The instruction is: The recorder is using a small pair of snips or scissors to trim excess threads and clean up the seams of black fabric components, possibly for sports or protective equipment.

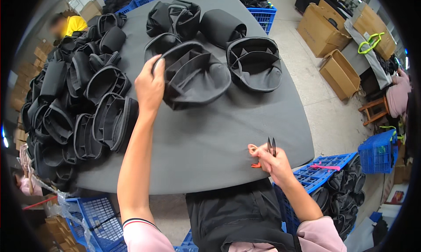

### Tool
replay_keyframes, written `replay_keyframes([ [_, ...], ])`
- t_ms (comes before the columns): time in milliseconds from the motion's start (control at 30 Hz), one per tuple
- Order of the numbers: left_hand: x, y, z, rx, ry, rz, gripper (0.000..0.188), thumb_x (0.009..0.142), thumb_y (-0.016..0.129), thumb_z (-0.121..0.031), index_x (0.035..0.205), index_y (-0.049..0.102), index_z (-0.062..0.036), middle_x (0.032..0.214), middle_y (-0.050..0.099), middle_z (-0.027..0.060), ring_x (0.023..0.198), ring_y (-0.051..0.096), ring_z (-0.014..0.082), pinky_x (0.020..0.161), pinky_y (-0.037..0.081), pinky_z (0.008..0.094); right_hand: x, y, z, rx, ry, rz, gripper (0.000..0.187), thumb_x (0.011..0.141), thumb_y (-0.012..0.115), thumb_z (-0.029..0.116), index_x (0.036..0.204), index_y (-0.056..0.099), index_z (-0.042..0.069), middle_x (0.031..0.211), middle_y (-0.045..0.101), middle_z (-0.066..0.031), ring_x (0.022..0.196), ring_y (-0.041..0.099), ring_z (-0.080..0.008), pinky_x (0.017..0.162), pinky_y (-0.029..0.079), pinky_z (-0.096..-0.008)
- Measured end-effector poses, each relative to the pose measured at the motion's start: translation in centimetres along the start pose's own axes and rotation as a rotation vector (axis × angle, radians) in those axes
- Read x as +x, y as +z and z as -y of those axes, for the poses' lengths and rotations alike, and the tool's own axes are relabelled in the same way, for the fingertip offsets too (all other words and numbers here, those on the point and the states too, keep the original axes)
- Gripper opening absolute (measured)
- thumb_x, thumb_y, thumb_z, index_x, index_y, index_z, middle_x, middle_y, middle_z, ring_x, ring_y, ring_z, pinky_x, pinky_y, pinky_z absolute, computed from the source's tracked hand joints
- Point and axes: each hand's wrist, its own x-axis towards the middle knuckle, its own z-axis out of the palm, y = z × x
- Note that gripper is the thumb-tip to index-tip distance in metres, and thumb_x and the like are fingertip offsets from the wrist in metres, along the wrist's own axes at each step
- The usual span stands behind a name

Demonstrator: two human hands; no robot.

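My left hand [150, 86] is closed on the rim of an open black fabric case [197, 83] with upright dividers inside. The case is tilted above the grey table, its opening facing me. My right hand [274, 163], near the table's front edge, is wrapped round a pair of thread snips [271, 146], dark blades pointing up and away from me. Something orange [256, 165] shows below those fingers; whether it belongs to the snips I cannot make out. Right of the held case lies another open black case [255, 65] with a divider.
More black cases [222, 27] lie behind, and a large heap of them [79, 83] covers the table's left side. Blue crates [98, 223] stand below the front edge; one at the right holds black cases [344, 186]. Cardboard boxes [324, 30] rest on the floor at right. Other people sit farther off.
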Motion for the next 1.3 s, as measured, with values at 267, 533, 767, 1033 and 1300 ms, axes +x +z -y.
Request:
replay_keyframes([
  [267, -11.4, -8.9, -0.1, -0.280, -0.205, 0.230, 0.029, 0.097, 0.049, -0.020, 0.116, 0.058, -0.0006, 0.092, 0.053, -0.0038, 0.071, 0.037, 0.0036, 0.069, 0.032, 0.0157, -3.0, 1.8, -2.4, 0.107, 0.071, 0.084, 0.028, 0.095, 0.050, 0.022, 0.099, 0.062, -0.002, 0.076, 0.062, -0.0074, 0.050, 0.049, -0.0068, 0.045, 0.036, -0.0180],
  [533, -11.9, -11.0, -2.5, 0.150, 0.100, 0.354, 0.025, 0.090, 0.057, -0.012, 0.113, 0.062, -0.0030, 0.107, 0.062, 0.0088, 0.101, 0.056, 0.0193, 0.090, 0.041, 0.0293, -2.9, 7.6, -4.1, 0.290, 0.048, 0.176, 0.035, 0.094, 0.053, 0.022, 0.119, 0.047, -0.003, 0.086, 0.060, -0.0080, 0.043, 0.045, -0.0058, 0.043, 0.036, -0.0185],
  [767, -17.9, -9.3, -9.4, 0.475, 0.302, -0.053, 0.017, 0.081, 0.062, -0.001, 0.098, 0.064, -0.0004, 0.108, 0.058, 0.0124, 0.093, 0.055, 0.0248, 0.078, 0.045, 0.0330, -0.8, 10.1, -4.5, 0.387, -0.062, 0.062, 0.021, 0.083, 0.066, 0.012, 0.088, 0.047, 0.007, 0.067, 0.046, 0.0028, 0.044, 0.036, -0.0019, 0.038, 0.030, -0.0194],
  [1033, -23.7, -4.6, -9.6, 0.178, -0.279, 0.041, 0.027, 0.075, 0.074, -0.020, 0.084, 0.061, 0.0026, 0.081, 0.059, 0.0154, 0.071, 0.056, 0.0326, 0.065, 0.045, 0.0381, -4.4, 12.5, -6.8, 0.387, -0.036, 0.092, 0.015, 0.083, 0.064, 0.002, 0.083, 0.049, 0.005, 0.067, 0.040, 0.0075, 0.056, 0.035, 0.0010, 0.050, 0.029, -0.0172],
  [1300, -23.1, -3.5, -7.8, 0.136, -0.376, 0.118, 0.026, 0.070, 0.076, -0.016, 0.067, 0.059, 0.0020, 0.059, 0.056, 0.0119, 0.053, 0.049, 0.0277, 0.052, 0.038, 0.0381, -5.0, 6.6, -5.0, -0.223, -0.275, 0.081, 0.012, 0.082, 0.064, 0.002, 0.092, 0.058, 0.000, 0.076, 0.058, -0.0038, 0.067, 0.055, -0.0094, 0.058, 0.044, -0.0238],
])
